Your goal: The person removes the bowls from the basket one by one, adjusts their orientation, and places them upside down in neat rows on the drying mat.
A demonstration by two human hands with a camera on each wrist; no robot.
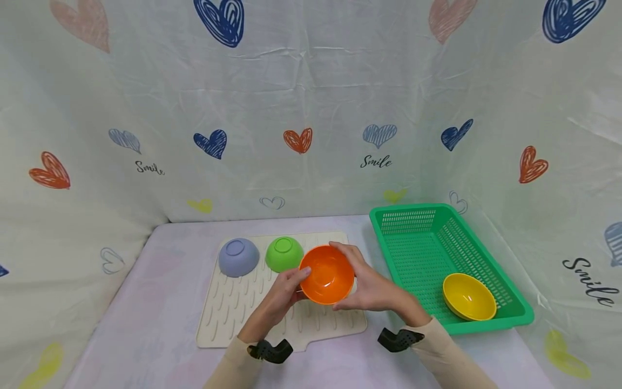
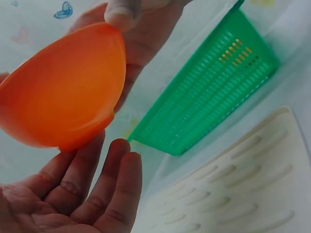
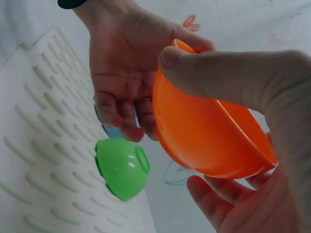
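Note:
An orange bowl [image 1: 326, 274] is held up in both hands above the beige drying mat [image 1: 233, 316], its open side facing the head camera. My left hand [image 1: 278, 301] holds its left side, thumb over the rim and fingers at the outside. On the right side, my right hand [image 1: 373, 285] grips the bowl between thumb and fingers. In the right wrist view, the right thumb [image 3: 209, 73] lies across the rim. Behind the bowl, a green bowl [image 1: 284, 254] and a blue-grey bowl [image 1: 238, 257] sit upside down on the mat.
At the right stands a green plastic basket [image 1: 408, 259] with perforated walls. A yellow bowl [image 1: 469, 297] lies tilted in its near right corner. A pale cloth covers the table [image 1: 160, 302], and a heart-printed curtain [image 1: 330, 108] hangs behind and at both sides.

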